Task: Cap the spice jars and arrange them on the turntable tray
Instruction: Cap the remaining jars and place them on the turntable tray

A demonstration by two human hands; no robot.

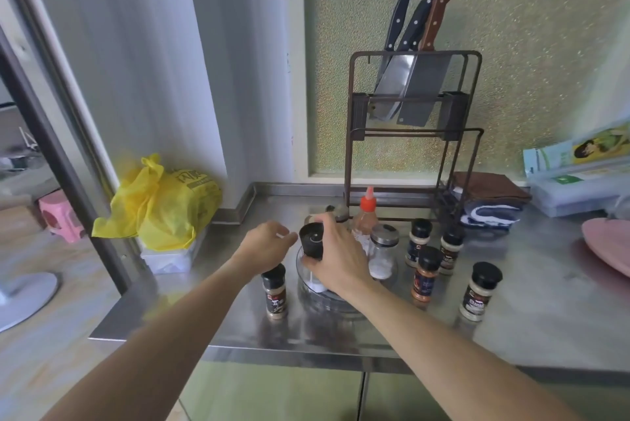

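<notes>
Right grip [335, 257] holds the black-capped jar [312, 241] upright over the turntable tray [308, 287]; left grip [269, 245] unclear.

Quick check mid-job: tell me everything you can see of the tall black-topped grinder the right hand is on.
The grinder has a wide, matte black cylindrical top with a small pale mark on its side; its lower body looks clear, with white contents showing below the palm. It stands roughly upright, leaning slightly, on the clear turntable tray. The right hand wraps it from the right, fingers over the top edge. The left hand is close beside it; contact is unclear.
</notes>
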